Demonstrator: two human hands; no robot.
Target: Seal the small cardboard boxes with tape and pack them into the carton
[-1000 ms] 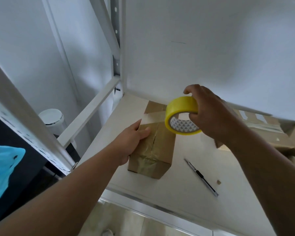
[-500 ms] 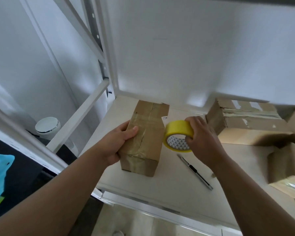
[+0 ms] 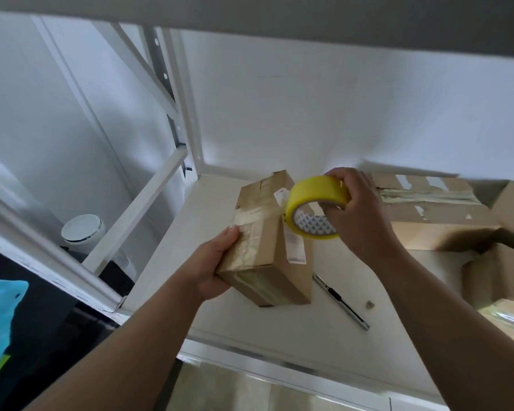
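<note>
A small brown cardboard box (image 3: 267, 241), wrapped in clear tape, is tilted up off the white shelf (image 3: 309, 336). My left hand (image 3: 212, 262) grips its left side from below. My right hand (image 3: 356, 215) holds a yellow tape roll (image 3: 315, 209) just right of the box's top. A strip of tape runs from the roll across the box's upper face. A larger carton (image 3: 496, 274) stands open at the right edge, partly out of view.
A utility knife (image 3: 341, 302) lies on the shelf right of the box, with a small scrap (image 3: 369, 304) beside it. Another taped box (image 3: 428, 212) sits behind my right hand. White shelf posts (image 3: 187, 114) rise at the left; a white round bin (image 3: 83, 232) stands below.
The box has been lifted and tilted by my left hand. My right hand raised the roll and drew a strip of tape across the box's top.
</note>
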